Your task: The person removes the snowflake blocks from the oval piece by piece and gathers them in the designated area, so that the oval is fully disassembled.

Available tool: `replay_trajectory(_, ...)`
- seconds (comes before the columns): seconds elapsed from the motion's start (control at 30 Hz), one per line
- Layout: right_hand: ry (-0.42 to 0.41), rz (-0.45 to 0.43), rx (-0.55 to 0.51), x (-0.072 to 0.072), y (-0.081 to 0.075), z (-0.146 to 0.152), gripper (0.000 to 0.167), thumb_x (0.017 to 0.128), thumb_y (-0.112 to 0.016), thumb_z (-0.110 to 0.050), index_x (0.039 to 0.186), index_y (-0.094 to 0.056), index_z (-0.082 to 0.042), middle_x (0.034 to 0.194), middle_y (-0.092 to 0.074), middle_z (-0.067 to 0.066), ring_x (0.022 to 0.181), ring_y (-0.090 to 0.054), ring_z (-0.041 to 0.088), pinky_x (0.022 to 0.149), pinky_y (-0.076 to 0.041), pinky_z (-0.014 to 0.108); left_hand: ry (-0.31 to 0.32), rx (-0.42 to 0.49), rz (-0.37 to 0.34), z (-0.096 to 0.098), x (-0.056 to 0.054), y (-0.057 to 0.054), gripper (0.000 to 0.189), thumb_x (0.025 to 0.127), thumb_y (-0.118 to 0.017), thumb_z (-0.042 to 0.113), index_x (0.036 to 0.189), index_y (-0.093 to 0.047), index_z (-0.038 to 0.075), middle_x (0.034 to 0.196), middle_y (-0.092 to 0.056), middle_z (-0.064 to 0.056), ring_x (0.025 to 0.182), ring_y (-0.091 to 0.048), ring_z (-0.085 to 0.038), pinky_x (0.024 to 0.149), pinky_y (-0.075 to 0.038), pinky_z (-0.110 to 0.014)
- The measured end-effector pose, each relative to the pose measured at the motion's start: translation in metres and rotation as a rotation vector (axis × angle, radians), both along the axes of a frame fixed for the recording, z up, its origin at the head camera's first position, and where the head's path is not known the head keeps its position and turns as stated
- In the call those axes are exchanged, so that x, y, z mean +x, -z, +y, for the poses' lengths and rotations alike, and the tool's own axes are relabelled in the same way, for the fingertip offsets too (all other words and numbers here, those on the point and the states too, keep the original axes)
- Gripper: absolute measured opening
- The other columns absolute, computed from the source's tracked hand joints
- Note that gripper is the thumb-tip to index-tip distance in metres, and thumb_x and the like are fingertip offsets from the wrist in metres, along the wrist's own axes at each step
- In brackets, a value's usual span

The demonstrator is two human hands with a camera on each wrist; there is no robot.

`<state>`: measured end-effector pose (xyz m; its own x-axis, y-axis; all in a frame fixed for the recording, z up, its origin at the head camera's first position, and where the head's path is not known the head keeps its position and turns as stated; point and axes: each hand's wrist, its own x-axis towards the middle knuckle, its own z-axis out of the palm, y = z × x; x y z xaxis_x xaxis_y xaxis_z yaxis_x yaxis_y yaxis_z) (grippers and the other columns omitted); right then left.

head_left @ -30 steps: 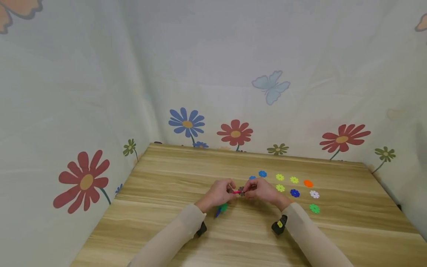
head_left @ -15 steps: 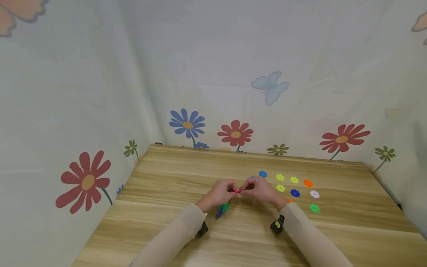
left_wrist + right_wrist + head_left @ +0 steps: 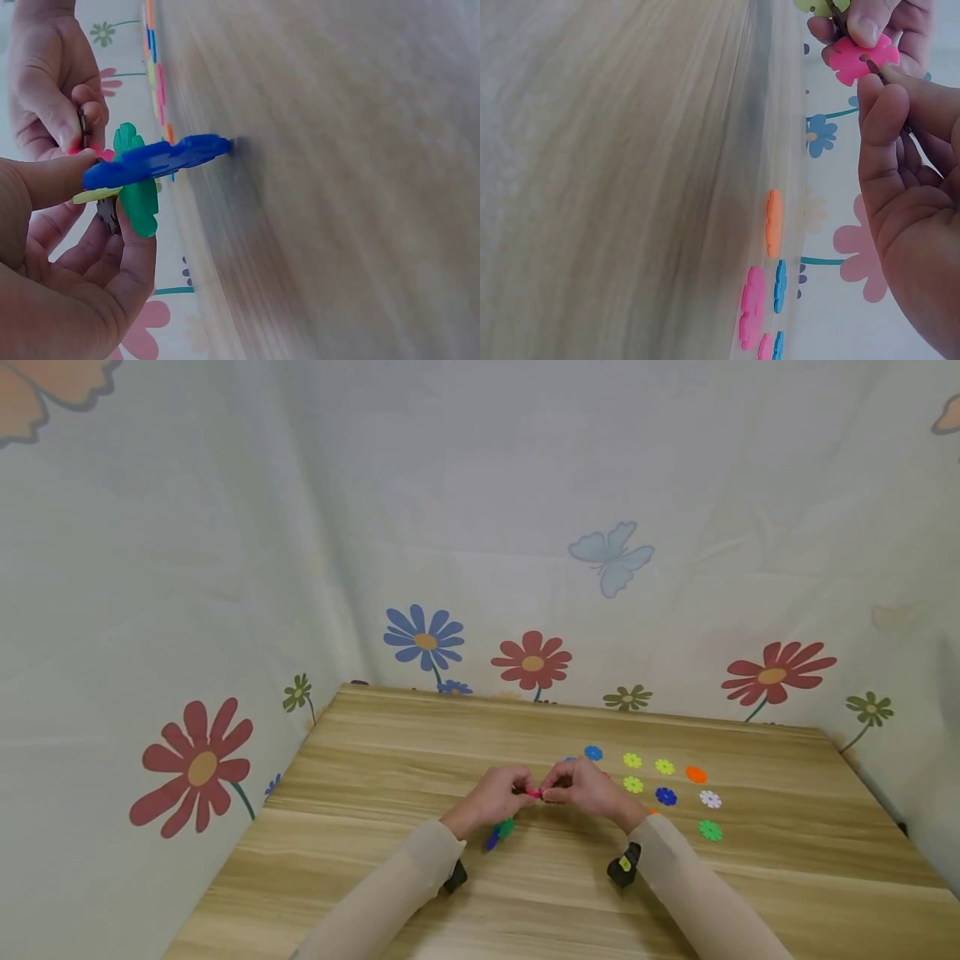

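My left hand [image 3: 498,795] grips a joined chain of notched plastic snowflake discs above the table. In the left wrist view the chain has a blue disc [image 3: 157,161], a green disc [image 3: 141,210], a yellow disc [image 3: 94,196] and a brown disc [image 3: 109,215]. At the chain's other end, a pink disc [image 3: 855,58] shows between the hands in the right wrist view. My right hand [image 3: 588,789] pinches another brown disc [image 3: 877,71] edge-on against the pink disc; fingers cover most of it. Whether those two are slotted together cannot be told.
Loose discs lie flat on the wooden table [image 3: 375,760], mostly right of and behind the hands: yellow [image 3: 633,785], dark blue [image 3: 666,796], orange [image 3: 696,774], white [image 3: 710,799], green [image 3: 710,831] and light blue [image 3: 593,752]. Behind the table hangs a flower-printed curtain [image 3: 480,527].
The right hand has moved slightly left to the pink disc. Its brown disc, face-on between the hands a second ago, is now mostly hidden by fingers. The left hand keeps its grip on the chain.
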<state>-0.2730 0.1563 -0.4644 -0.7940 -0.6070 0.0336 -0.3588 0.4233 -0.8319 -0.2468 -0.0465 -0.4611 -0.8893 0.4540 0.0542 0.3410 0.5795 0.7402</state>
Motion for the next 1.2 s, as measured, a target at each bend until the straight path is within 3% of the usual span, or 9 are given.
replay_trajectory(0.23, -0.012, -0.068, -0.013, -0.002, 0.001, 0.001, 0.005, 0.089, -0.065, -0.007, 0.088, -0.069, -0.004, 0.080, -0.064, 0.005, 0.068, -0.058, 0.017, 0.061, -0.050, 0.035, 0.015, -0.024, 0.053, 0.000, 0.001, 0.000, 0.012, 0.086, -0.070, 0.010, 0.080, -0.060, 0.009, 0.075, -0.058, 0.007, 0.068, -0.049, -0.007, 0.063, -0.042, -0.023)
replay_trajectory(0.43, 0.074, -0.059, 0.010, -0.004, 0.003, 0.003, 0.006, 0.083, -0.073, -0.011, 0.083, -0.072, -0.005, 0.077, -0.066, 0.003, 0.064, -0.060, 0.015, 0.059, -0.051, 0.034, 0.008, -0.025, 0.070, 0.001, 0.000, 0.003, 0.010, 0.086, -0.070, 0.009, 0.080, -0.061, 0.007, 0.074, -0.058, 0.006, 0.065, -0.047, -0.006, 0.060, -0.040, -0.022)
replay_trajectory(0.63, 0.142, -0.060, 0.008, -0.006, 0.006, 0.009, 0.007, 0.081, -0.075, -0.013, 0.082, -0.073, -0.007, 0.078, -0.067, 0.002, 0.064, -0.064, 0.018, 0.056, -0.051, 0.030, -0.021, -0.044, 0.059, -0.004, -0.001, 0.001, 0.014, 0.085, -0.070, 0.008, 0.077, -0.060, 0.012, 0.074, -0.057, 0.007, 0.066, -0.047, -0.008, 0.062, -0.040, -0.023)
replay_trajectory(0.97, 0.106, -0.126, -0.056, -0.005, -0.001, 0.032, 0.017, 0.083, -0.074, -0.017, 0.090, -0.069, -0.003, 0.084, -0.069, 0.006, 0.076, -0.065, 0.033, 0.065, -0.054, 0.040, -0.036, -0.078, 0.064, -0.017, -0.002, 0.004, 0.015, 0.085, -0.071, 0.010, 0.076, -0.059, 0.013, 0.074, -0.055, 0.007, 0.068, -0.047, -0.010, 0.064, -0.041, -0.025)
replay_trajectory(1.2, 0.036, -0.158, -0.096, -0.002, -0.003, 0.055, 0.014, 0.084, -0.071, -0.007, 0.094, -0.067, 0.002, 0.096, -0.068, 0.013, 0.084, -0.067, 0.023, 0.072, -0.054, 0.038, -0.025, -0.096, 0.042, -0.020, -0.001, 0.002, 0.016, 0.084, -0.072, 0.011, 0.076, -0.059, 0.015, 0.073, -0.055, 0.007, 0.068, -0.047, -0.011, 0.065, -0.042, -0.025)
